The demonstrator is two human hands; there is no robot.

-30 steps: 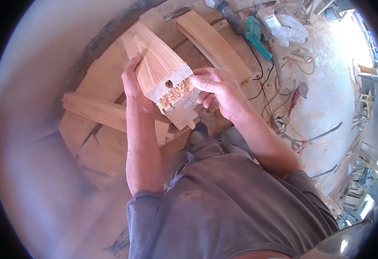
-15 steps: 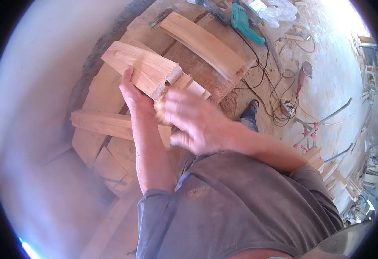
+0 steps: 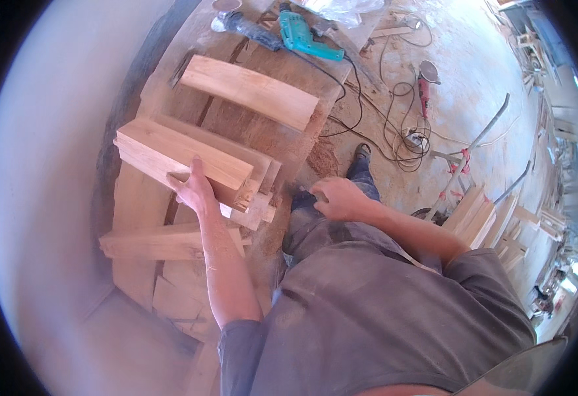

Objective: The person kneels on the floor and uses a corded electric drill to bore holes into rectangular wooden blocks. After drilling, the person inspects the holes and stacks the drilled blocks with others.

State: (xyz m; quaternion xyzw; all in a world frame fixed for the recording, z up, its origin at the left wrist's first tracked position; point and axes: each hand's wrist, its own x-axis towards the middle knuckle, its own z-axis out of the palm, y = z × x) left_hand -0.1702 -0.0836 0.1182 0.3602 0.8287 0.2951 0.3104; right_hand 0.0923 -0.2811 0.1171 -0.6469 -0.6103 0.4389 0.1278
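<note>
My left hand (image 3: pixel 195 191) grips a long squared wooden beam (image 3: pixel 183 155), its thumb over the top face and fingers along the near side. The beam's near end shows a cut recess. Beneath and behind it lies another pale timber piece (image 3: pixel 262 165), partly covered by the beam. My right hand (image 3: pixel 343 199) is apart from the wood, above my thigh. Its fingers are loosely curled with a gap to the thumb, and nothing shows between them.
Another beam (image 3: pixel 157 243) lies nearer me, and a curved board (image 3: pixel 249 91) farther off. At the far edge lie a teal drill (image 3: pixel 305 38) and a dark power tool (image 3: pixel 249 30). A red grinder (image 3: pixel 425 89) and looped cables (image 3: pixel 404 142) are on the floor.
My right hand has drawn back from the beam's end toward my thigh. The beam has come down and turned onto the timber, still in my left hand. The view has shifted right.
</note>
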